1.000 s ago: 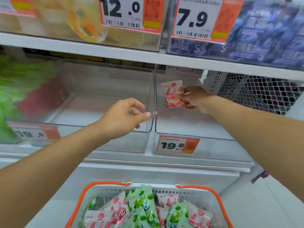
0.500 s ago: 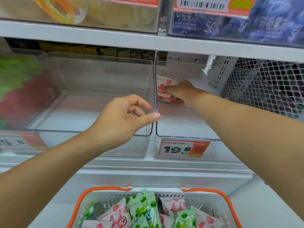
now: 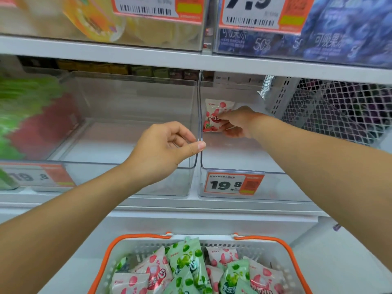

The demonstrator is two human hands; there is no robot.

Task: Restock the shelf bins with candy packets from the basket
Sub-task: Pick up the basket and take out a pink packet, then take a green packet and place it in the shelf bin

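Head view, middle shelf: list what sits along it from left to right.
Blurred green and red packets → empty clear bin → left hand pinching the bin wall → pink candy packet → right hand holding it → white mesh panel.

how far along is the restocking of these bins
Barely started. Done: nothing lies loose in the right bin, and the middle bin is bare. In hand: the right hand holds one red packet upright inside the right bin, while the left hand pinches the clear wall between the bins. Left: the basket holds a pile of red and green packets.
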